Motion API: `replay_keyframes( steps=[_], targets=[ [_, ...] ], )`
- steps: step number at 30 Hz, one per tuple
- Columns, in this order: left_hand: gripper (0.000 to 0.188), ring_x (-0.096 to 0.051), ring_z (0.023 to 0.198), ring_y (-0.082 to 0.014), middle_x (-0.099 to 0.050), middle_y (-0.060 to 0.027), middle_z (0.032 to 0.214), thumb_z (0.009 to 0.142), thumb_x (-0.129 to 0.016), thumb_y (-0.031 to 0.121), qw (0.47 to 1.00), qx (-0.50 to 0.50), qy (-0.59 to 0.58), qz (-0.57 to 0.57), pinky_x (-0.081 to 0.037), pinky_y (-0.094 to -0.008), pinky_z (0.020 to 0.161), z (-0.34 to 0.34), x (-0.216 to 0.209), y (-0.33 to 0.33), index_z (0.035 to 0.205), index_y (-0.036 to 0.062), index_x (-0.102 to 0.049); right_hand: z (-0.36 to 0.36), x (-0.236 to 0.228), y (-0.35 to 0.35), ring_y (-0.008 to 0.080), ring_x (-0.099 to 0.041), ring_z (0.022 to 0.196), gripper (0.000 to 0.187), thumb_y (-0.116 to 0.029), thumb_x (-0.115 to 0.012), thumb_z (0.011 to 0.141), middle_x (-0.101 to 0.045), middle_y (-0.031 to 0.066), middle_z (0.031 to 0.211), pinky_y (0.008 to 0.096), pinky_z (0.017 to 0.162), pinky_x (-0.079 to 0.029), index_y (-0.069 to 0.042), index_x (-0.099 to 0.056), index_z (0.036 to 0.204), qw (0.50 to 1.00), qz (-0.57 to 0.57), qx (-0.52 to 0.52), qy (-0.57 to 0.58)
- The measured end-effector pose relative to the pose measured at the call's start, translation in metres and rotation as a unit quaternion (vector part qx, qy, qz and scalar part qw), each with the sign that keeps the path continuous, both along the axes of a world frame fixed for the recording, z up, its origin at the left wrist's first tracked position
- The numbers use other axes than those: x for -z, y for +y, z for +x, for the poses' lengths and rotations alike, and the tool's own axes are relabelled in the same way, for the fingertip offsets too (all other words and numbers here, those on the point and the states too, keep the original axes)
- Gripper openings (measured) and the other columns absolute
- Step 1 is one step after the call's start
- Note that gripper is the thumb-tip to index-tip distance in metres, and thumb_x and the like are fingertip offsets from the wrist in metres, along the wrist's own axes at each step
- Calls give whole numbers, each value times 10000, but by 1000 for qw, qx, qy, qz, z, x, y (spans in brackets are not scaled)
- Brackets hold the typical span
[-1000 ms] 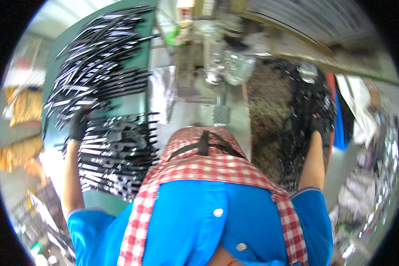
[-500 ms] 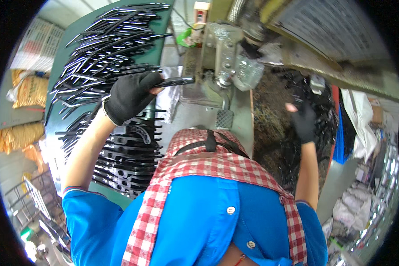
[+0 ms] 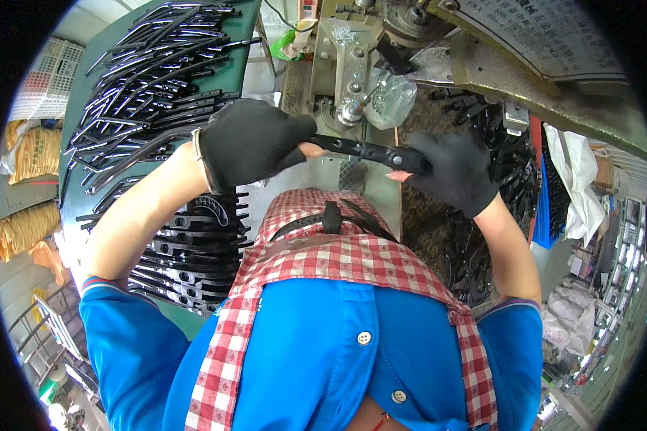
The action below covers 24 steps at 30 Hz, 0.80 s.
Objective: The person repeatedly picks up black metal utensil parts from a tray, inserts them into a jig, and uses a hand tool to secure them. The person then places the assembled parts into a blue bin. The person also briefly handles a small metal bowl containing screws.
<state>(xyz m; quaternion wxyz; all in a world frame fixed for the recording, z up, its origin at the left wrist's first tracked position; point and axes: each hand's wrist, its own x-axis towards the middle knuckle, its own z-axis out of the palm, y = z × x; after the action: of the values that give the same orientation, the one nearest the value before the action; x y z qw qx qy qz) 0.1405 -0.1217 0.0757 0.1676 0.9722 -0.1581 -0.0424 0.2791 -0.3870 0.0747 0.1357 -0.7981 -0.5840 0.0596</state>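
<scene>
My left hand, in a black glove with bare fingertips, is closed on a black metal tube with small holes along its end. My right hand, gloved alike, grips a flat black metal piece with a round hole or stud in it. Both parts meet end to end between my hands, in front of the machine; whether they are joined I cannot tell. The tube's other end runs left behind my left hand.
A green table on the left bears a heap of bent black tubes and stacked black holed bars. Ahead stands a metal machine with a clear plastic bag. On the right is a heap of black parts.
My right hand has come in from the right-hand heap with a flat black piece. My left hand has moved right, bringing the tube to that piece.
</scene>
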Motion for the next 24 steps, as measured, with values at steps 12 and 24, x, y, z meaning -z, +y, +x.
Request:
replay_keyframes(
  steps=[12,24],
  targets=[
    [285,-567,516,-353,-541,-145,544,885,-543,352,998,10,-45,48,-440,-438,489,14,6,-10,871,68,-566,10,-10,13,344,-591,624,485,-520,-661,756,-578,160,644,397,564,-445,-40,-590,744,994,-67,7,83],
    [331,-597,602,-379,-576,-187,611,896,-525,355,998,-11,-45,34,-460,-442,527,48,11,-5,1012,51,-582,30,-18,25,298,-616,696,424,-503,-686,734,-626,115,732,381,625,-468,-129,-643,929,994,-68,69,-52]
  ],
)
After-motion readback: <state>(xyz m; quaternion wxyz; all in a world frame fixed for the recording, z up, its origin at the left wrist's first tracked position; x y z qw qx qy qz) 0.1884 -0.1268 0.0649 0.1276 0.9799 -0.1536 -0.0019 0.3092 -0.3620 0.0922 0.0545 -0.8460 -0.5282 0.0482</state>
